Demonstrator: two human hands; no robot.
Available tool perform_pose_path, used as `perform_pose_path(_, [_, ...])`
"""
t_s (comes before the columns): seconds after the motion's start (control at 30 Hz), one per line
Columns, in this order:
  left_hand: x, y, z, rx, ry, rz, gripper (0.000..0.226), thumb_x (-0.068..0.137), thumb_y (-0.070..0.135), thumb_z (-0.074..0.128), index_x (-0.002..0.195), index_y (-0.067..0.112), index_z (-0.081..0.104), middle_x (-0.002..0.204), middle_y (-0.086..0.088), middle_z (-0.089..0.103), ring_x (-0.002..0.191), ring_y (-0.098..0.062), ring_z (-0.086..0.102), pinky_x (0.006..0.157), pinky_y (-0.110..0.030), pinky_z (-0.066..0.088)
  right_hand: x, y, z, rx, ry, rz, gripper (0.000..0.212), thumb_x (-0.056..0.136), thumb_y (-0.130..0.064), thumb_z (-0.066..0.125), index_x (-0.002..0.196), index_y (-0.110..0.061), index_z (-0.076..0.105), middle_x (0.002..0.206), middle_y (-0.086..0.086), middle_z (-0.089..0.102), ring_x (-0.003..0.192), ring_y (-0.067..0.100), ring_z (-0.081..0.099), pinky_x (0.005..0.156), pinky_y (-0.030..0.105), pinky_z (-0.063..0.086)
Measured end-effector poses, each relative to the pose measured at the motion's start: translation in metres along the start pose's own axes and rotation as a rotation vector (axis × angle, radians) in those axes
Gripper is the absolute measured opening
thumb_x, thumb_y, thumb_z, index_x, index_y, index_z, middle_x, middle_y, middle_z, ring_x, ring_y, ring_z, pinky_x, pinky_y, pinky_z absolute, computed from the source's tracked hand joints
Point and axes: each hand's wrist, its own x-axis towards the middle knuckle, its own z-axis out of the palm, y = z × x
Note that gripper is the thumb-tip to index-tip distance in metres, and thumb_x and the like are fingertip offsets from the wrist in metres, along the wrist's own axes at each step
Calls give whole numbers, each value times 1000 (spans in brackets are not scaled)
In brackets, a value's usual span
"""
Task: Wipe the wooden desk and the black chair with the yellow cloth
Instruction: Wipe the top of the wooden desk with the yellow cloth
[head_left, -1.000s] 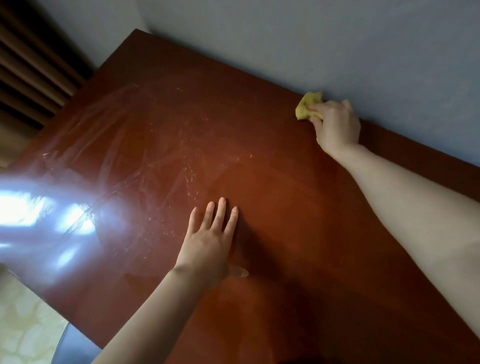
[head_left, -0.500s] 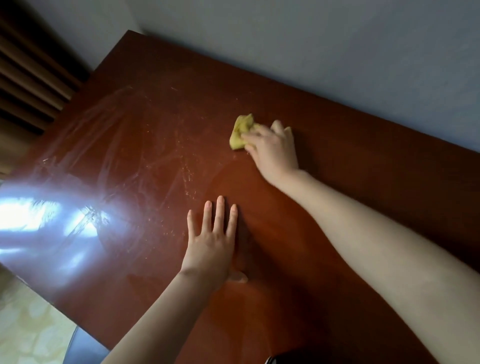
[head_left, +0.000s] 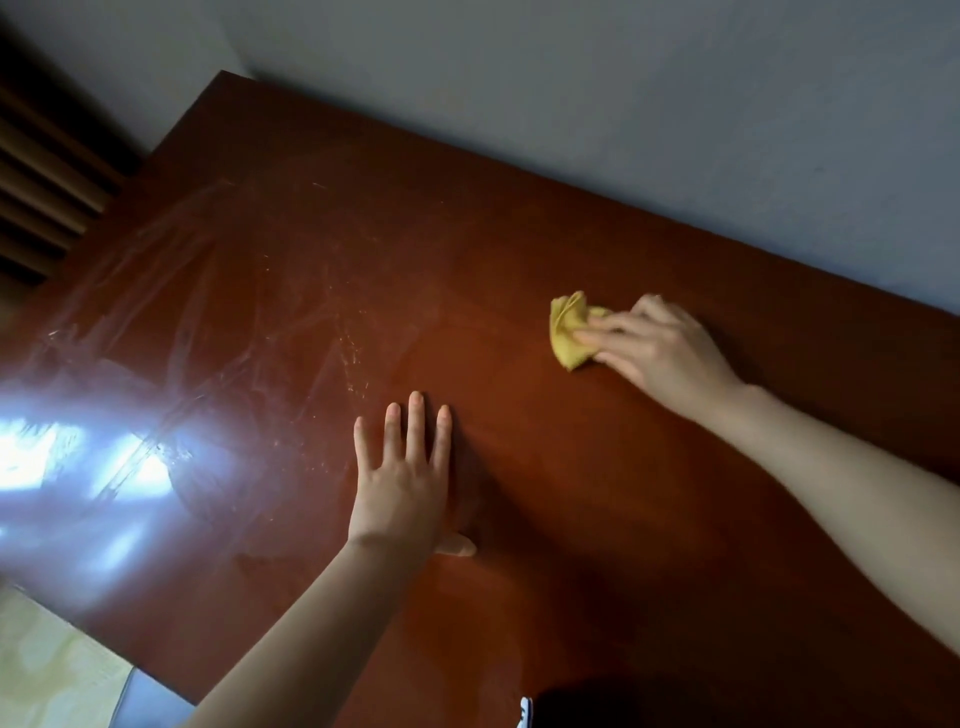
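Note:
The reddish-brown wooden desk fills most of the head view, glossy, with pale smears and scratches on its left half. My right hand reaches in from the right and holds the bunched yellow cloth down on the desk's right middle, fingers laid over it. My left hand lies flat on the desk near the centre, fingers straight and spread, holding nothing. A dark shape shows at the bottom edge; I cannot tell whether it is the black chair.
A grey wall runs right along the desk's far edge. Brown curtain folds hang at the upper left. Bright window glare covers the desk's left part. Pale patterned floor shows past the near left corner.
My right hand swept the cloth from the far edge by the wall leftward to the desk's middle, then back right and nearer to me. My left hand stayed flat in place.

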Motion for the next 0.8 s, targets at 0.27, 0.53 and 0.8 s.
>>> perform_pose_path(0.27, [1,0,2,-21,10,14,133,69,78,53,139,7,-35,152,-22,-29,143,-41,-16,111,-61,-6,71,43,6,-23,7,462,28,87,-22,65,114,-16,69,99,13,67,90,39,51,73,44,47])
perform_pose_path(0.53, [1,-2,9,-95,17,27,134,70,76,54,130,8,-45,145,-21,-41,139,-41,-27,109,-61,-13,172,19,42,-55,-52,624,29,95,-31,51,120,-24,64,121,5,59,115,34,42,92,42,37])
perform_pose_path(0.8, [3,-4,7,-111,16,35,134,70,75,54,123,7,-48,134,-19,-48,138,-42,-28,109,-56,-17,214,-40,66,16,-244,358,35,99,-27,42,133,-30,50,141,-3,45,122,31,35,97,40,29])
